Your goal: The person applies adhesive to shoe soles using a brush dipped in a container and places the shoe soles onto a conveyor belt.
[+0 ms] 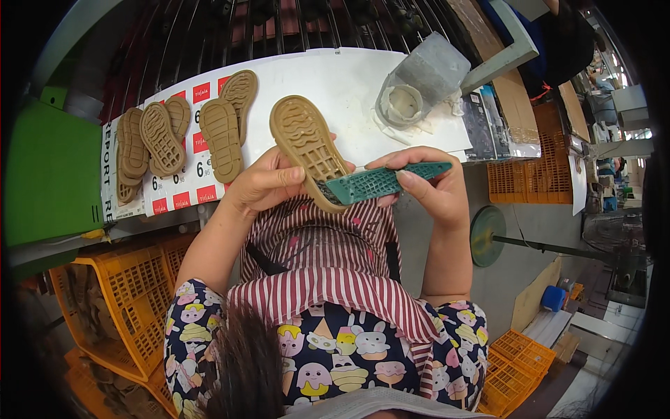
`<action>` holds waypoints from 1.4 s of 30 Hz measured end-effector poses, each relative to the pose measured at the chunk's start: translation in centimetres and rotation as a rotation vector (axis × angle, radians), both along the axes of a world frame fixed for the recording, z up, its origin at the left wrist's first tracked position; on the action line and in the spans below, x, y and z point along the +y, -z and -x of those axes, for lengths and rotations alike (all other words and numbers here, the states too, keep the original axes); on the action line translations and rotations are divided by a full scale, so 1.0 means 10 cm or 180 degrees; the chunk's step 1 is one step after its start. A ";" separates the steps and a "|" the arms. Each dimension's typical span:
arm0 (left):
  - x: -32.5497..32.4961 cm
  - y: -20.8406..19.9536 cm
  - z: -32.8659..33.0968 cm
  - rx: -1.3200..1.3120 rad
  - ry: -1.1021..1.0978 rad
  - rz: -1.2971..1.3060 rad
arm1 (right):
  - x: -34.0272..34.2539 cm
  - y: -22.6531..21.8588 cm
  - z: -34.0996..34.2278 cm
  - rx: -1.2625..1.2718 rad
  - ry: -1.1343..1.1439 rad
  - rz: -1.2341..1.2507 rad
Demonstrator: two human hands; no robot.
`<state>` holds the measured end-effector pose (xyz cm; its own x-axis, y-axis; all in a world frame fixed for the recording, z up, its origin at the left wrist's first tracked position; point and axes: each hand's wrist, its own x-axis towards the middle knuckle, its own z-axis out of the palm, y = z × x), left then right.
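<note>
My left hand [265,183] grips a tan shoe sole [301,126] by its side, holding it tilted above the table's front edge with the hollow, ribbed face showing. In my right hand [441,187] is a flat green piece with a mesh-like texture [380,183], pinched between thumb and fingers. Its left end meets the heel part of the sole; whether it sits inside the hollow or only touches the rim I cannot tell. More tan soles lie to the left, among them a pair [222,140] and an overlapping group [162,138].
A grey container [436,66] with whitish, crusted material at its mouth lies at the back right of the white-covered table [335,77]. Metal rollers [293,31] run behind. Orange crates [132,307] stand at lower left, another crate [516,363] at lower right. A green panel [52,174] is far left.
</note>
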<state>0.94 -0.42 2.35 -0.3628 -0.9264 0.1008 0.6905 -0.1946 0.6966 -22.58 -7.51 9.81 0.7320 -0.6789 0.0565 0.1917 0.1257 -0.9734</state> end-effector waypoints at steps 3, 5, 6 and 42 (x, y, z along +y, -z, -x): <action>0.02 0.01 -0.01 0.0116 0.0112 -0.0202 | -0.03 -0.01 -0.03 -0.0044 -0.0122 0.0005; 0.04 0.02 0.02 0.0473 -0.0003 -0.0434 | -0.05 -0.02 -0.06 -0.0055 -0.0239 0.0008; 0.04 0.05 0.01 0.0476 -0.0016 -0.0442 | -0.07 -0.02 -0.08 -0.0080 -0.0341 -0.0032; -0.04 0.17 0.06 0.0504 0.0096 -0.0747 | 0.18 0.01 -0.16 0.0881 0.0360 0.3758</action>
